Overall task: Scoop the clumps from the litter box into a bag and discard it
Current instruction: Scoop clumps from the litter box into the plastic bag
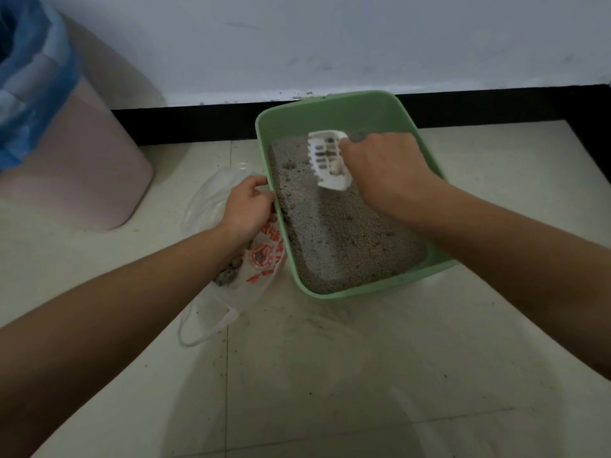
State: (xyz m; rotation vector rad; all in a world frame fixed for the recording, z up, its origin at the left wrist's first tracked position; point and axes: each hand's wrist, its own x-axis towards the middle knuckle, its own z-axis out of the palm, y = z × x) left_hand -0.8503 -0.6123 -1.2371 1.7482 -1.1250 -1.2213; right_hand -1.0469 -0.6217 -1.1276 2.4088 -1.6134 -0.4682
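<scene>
Gripping the white scoop in our right hand over the far end of the litter box, left hand curled round its rim, we seem midway: the bag beside it holds clumps, undiscarded.

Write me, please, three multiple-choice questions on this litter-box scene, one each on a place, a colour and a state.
1. Where does the plastic bag lie relative to the litter box?
A. Inside it
B. On the floor at its left side
C. Draped over its far rim

2. What colour is the litter box?
A. Green
B. Pink
C. Blue

3. What is the left hand doing?
A. Hanging free
B. Gripping the litter box's left rim
C. Resting flat on the floor

Answers:
1 B: the bag lies on the tiles against the left wall.
2 A: its walls and rim are green.
3 B: its fingers curl over the rim, while the right hand holds the scoop over the litter.
</scene>
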